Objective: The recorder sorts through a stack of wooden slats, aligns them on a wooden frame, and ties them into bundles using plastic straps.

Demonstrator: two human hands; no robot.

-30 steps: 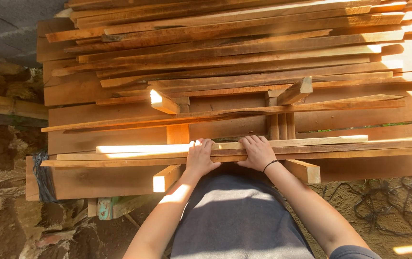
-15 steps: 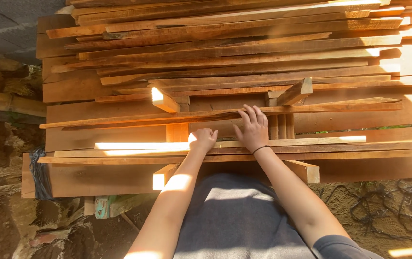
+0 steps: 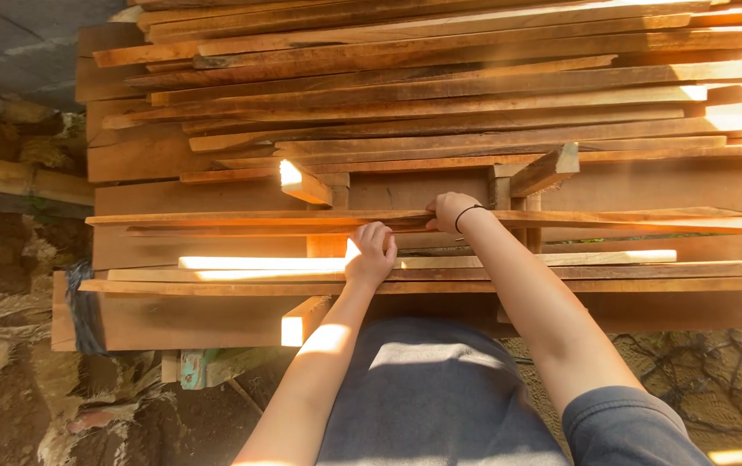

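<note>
**Low warm sun across the timber, deep shade below**

Strong golden sunlight rakes in from the right, washing the stacked planks (image 3: 440, 95) orange. The stack's right edge glares almost white, and bright patches burn out on a thin board (image 3: 258, 262) near the front and on the cut ends of two short blocks (image 3: 291, 174). The left hand (image 3: 369, 257) catches a lit stripe along forearm and fingers; the right hand (image 3: 450, 210) sits in softer shade. The ground (image 3: 8, 380) beneath is dim and murky. Focus is crisp mid-frame, and plank lines bow slightly toward the edges.
</note>
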